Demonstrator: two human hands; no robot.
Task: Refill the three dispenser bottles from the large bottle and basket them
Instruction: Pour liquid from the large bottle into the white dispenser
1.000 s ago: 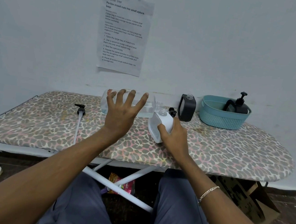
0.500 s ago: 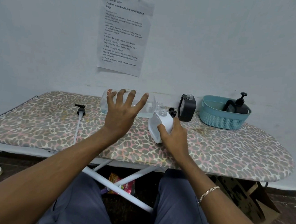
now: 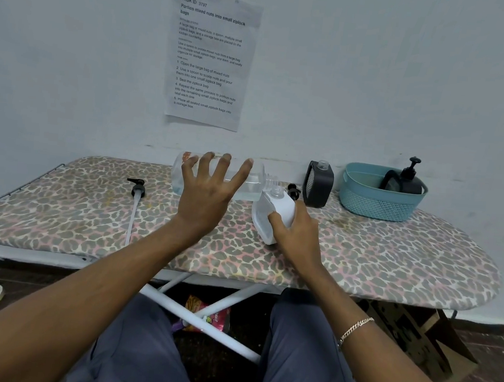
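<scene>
- Right hand curls round the tilted white dispenser bottle, mid-frame
- Left hand spreads straight fingers across the large bottle, level, mouth at the white neck
- One pump bottle is in the basket, upper right
- The black bottle stands uncapped, so by my reckoning two are left to finish

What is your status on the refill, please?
Left hand open, spread across large bottle lying sideways. Right hand grips white bottle, uncapped, tilted. Black bottle uncapped, beside basket. Nothing between the two necks.
</scene>
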